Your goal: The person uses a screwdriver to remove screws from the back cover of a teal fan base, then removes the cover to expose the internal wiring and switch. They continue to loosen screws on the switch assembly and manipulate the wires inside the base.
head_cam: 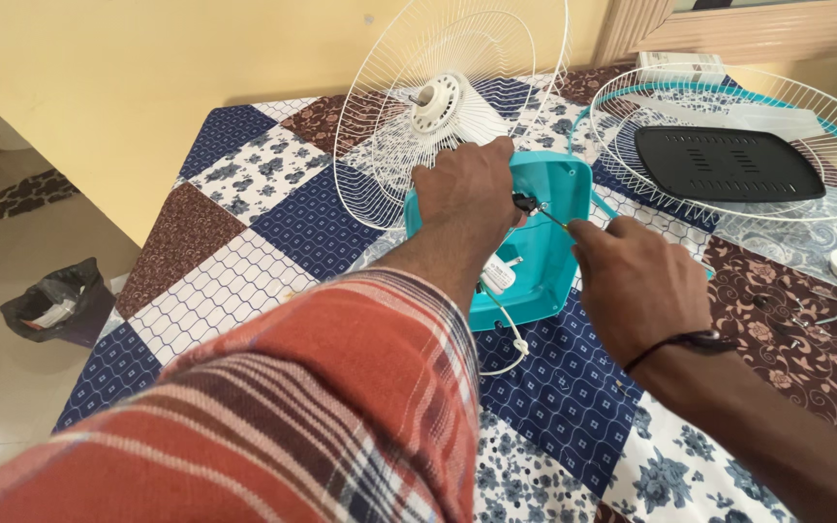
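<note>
Turquoise fan housing (544, 252) lies mid-table on the patchwork tablecloth (293, 208), my left hand (465, 184) clamped over its top edge. My right hand (636, 286) pinches a thin screwdriver (546, 215) aimed into it.

Both arms reach forward — left hand (465, 184) clamped down, right hand (632, 281) pinching (knuckles up).

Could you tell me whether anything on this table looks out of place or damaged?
Nothing looks damaged, but the fan lies in pieces: the turquoise motor housing lies open under both hands, its white rear grille tilted up. The front grille lies apart, a black panel in it.
</note>
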